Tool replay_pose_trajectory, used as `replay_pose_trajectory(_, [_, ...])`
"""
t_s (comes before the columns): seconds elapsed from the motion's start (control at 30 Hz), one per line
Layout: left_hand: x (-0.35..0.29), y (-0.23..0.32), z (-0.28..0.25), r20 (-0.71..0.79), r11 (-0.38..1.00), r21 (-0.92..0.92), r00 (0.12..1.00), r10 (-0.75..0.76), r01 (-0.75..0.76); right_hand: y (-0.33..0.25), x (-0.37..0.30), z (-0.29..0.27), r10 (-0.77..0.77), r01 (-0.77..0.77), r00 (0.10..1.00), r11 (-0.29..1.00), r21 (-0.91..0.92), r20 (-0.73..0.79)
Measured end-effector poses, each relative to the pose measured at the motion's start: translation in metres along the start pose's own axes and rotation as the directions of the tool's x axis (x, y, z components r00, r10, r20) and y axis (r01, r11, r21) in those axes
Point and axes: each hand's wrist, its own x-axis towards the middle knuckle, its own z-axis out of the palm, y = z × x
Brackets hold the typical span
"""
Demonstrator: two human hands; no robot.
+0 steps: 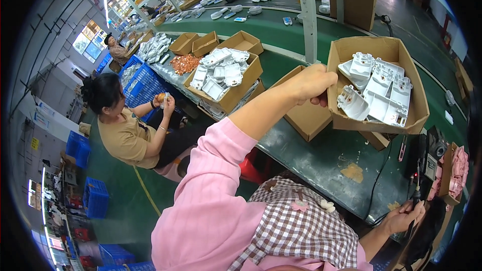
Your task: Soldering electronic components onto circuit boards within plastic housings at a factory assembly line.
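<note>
The head view shows a dark green bench (pixel 321 163) running below and beyond the left hand (pixel 315 84), its near edge partly hidden by the pink sleeve and checked apron. Well to the left of that hand sits a co-worker (pixel 128 133), legs partly covered by the outstretched arm. The left hand is closed on the left wall of a raised cardboard box (pixel 346 122); its fingertips are mostly out of sight. Just below the left hand, another carton (pixel 309 120) stands on the bench, partly covered by the forearm and the raised box. Beyond the right hand (pixel 401 218), a box of pink parts (pixel 458 173) fades into the dark fisheye rim. White plastic housings (pixel 379 90) lie heaped in the held box, right of the left hand; the lower ones are buried, so their number cannot be told. The right hand is partly curled, its fingertips at a dark slim tool (pixel 417 194) that blends into black material behind; whether it grips the tool cannot be told.
</note>
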Motion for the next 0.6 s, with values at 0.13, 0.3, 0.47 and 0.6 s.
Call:
replay_pose_trajectory(0.13, [0.004, 0.016, 0.005, -0.008, 1.0, -0.027, 1.0, 0.007, -0.008, 0.0, -0.004, 0.003, 0.006, -0.006, 1.0, 1.0, -0.015, 0.005])
replay_pose_trajectory(0.3, [0.01, 0.023, 0.007, -0.007, 0.998, 0.036, 0.999, -0.049, 0.049, 0.001, -0.006, 0.0, 0.006, -0.005, 1.0, 1.0, -0.017, 0.03])
replay_pose_trajectory(0.47, [0.014, 0.017, 0.01, -0.026, 0.998, -0.064, 1.0, -0.001, -0.001, 0.001, -0.005, 0.001, 0.009, -0.009, 0.999, 1.0, -0.009, 0.037])
replay_pose_trajectory(0.6, [0.021, 0.022, 0.02, 0.001, 0.997, -0.076, 1.0, -0.024, 0.024, -0.015, -0.008, 0.0, -0.056, 0.056, 0.998, 0.998, -0.027, -0.003])
